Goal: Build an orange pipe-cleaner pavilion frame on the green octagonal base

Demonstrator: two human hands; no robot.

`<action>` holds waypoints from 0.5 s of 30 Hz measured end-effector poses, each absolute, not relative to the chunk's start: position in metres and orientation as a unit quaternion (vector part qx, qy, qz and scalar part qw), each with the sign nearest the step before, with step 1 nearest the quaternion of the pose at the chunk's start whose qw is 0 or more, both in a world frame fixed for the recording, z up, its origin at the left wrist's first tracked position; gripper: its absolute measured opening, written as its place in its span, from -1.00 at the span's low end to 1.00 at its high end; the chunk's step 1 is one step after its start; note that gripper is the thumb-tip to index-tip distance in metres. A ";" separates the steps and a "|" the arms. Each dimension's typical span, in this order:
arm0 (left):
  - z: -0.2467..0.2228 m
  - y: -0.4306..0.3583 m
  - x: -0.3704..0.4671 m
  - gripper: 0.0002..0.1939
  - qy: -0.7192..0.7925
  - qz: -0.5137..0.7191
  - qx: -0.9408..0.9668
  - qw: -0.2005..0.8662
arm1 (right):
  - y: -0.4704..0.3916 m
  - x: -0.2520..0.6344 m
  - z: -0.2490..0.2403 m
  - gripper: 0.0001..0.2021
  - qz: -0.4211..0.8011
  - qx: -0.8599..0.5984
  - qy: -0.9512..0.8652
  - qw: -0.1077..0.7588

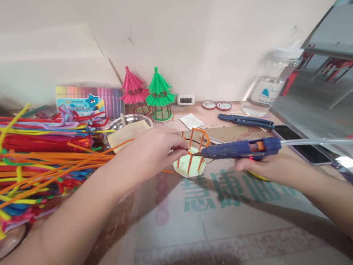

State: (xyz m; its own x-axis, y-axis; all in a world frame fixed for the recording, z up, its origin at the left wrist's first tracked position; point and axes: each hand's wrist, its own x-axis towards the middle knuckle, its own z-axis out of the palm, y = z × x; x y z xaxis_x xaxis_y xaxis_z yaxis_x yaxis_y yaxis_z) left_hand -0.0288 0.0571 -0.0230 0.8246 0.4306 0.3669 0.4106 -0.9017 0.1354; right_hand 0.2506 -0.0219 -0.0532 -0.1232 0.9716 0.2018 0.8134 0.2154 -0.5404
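Note:
My right hand (264, 166) grips a blue hot glue gun (232, 150) with a clear glue stick (324, 141) running out of its back. The gun's nozzle touches or nearly touches a small frame of orange pipe cleaner pieces (191, 162), standing on a pale green octagonal base (181, 167). At the frame's upper left, my left hand (155, 146) is closed, thumb and fingers pinching an orange pipe cleaner piece at the rim. The fingertips are close to the nozzle and partly hide what they hold.
Colourful pipe cleaners (35, 162) heap up on the left. Behind are a metal bowl (117, 124), a marker set (82, 102), a pink pavilion model (133, 90), a green one (159, 93) and a small clock (186, 100). To the right are pliers (244, 121), a bottle (268, 83) and a phone (301, 145).

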 end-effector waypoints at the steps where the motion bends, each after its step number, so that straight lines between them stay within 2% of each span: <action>1: -0.023 0.057 -0.029 -0.82 0.221 0.197 0.955 0.026 | -0.022 0.250 -0.053 -0.70 0.153 -0.607 -0.734 0.264; 15: -0.024 0.058 -0.030 -0.81 0.223 0.189 0.956 0.015 | -0.022 0.252 -0.056 -0.76 0.173 -0.601 -0.731 0.272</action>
